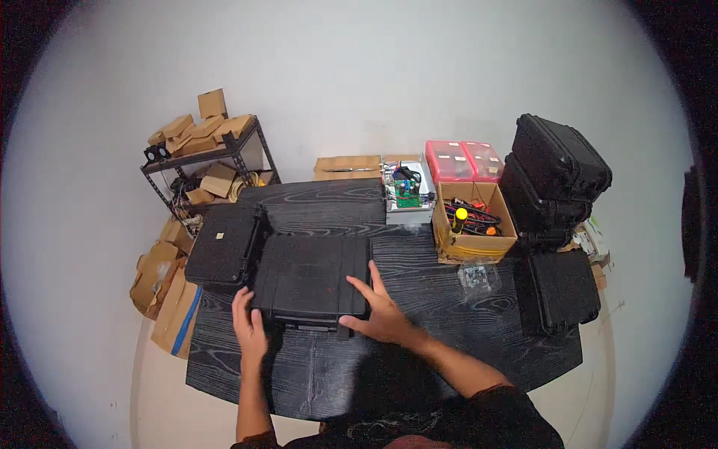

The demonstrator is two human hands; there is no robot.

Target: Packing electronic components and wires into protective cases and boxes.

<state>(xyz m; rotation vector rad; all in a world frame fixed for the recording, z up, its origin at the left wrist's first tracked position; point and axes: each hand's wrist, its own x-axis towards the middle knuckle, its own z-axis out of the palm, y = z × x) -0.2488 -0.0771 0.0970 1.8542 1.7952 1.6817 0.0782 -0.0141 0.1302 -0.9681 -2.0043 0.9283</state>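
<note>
1. Flat case point(303, 273): black plastic, matt, mostly smooth lid.
2. Table point(464, 329): wood-look top, strongly grained, low sheen.
3. Open box point(485, 245): brown cardboard, dull.
4. Bins point(447, 163): red translucent plastic, glossy.
5. Packet point(479, 278): clear plastic, shiny.
6. Sleeve point(505, 415): dark cloth, matt.

No legible lettering or numbers anywhere

Left hand point(250, 334), right hand point(385, 317), flanking black case point(308, 273)

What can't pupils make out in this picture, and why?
Head view:
Inside of the black case: hidden by its closed lid.
Its right front corner: covered by the right hand.
Floor of the cardboard box: covered by cables.
Contents of the pink bins: too small to identify.
</note>
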